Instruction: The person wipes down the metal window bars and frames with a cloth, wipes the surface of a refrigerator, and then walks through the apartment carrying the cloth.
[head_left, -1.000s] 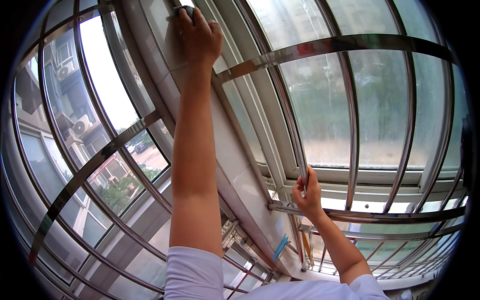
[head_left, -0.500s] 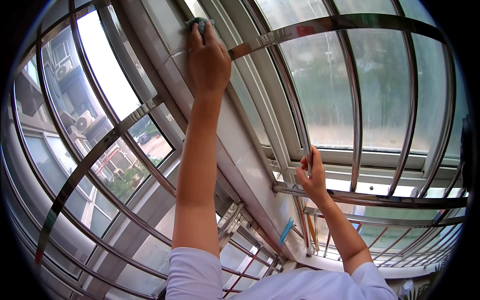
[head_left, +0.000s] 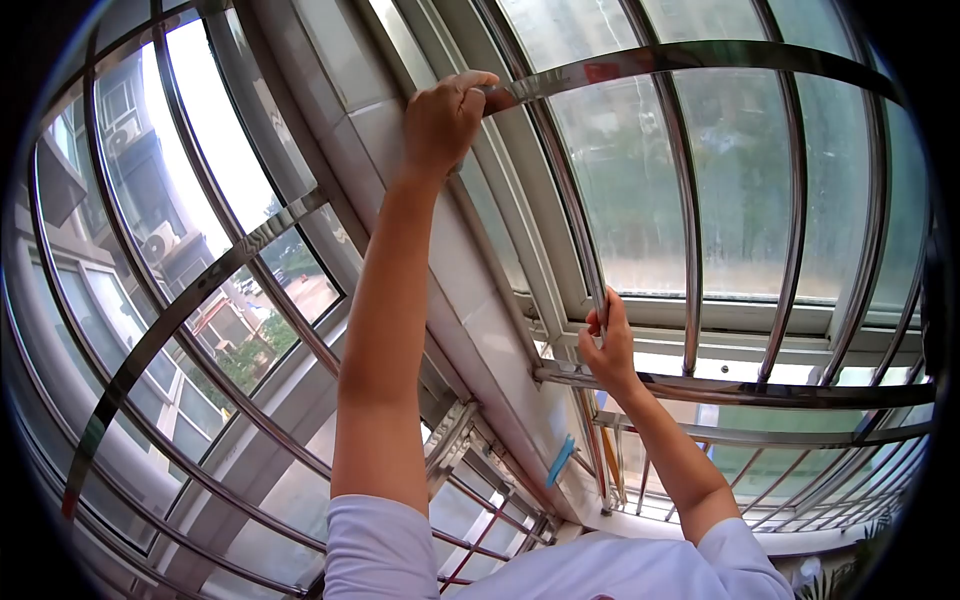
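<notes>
My left hand (head_left: 445, 120) is raised to the upper middle, its fingers bent around the end of the flat metal crossband (head_left: 690, 56) beside the tiled pillar (head_left: 375, 125). The dark scouring pad seen in it earlier is hidden now, so what it holds does not show clearly. Lower on the right, my right hand (head_left: 610, 348) is closed around a vertical metal bar (head_left: 572, 215), just above the lower crossband (head_left: 760, 391). Behind these bars stands a streaked window pane (head_left: 640, 190).
More curved bars and a crossband (head_left: 150, 345) cover the window on the left. A light blue object (head_left: 561, 460) is at the pillar's lower part. Plant leaves (head_left: 835, 575) show at the bottom right.
My left hand has come down and right from the upper pillar to the crossband's end, and the pad has gone out of sight. My right hand stays on its bar.
</notes>
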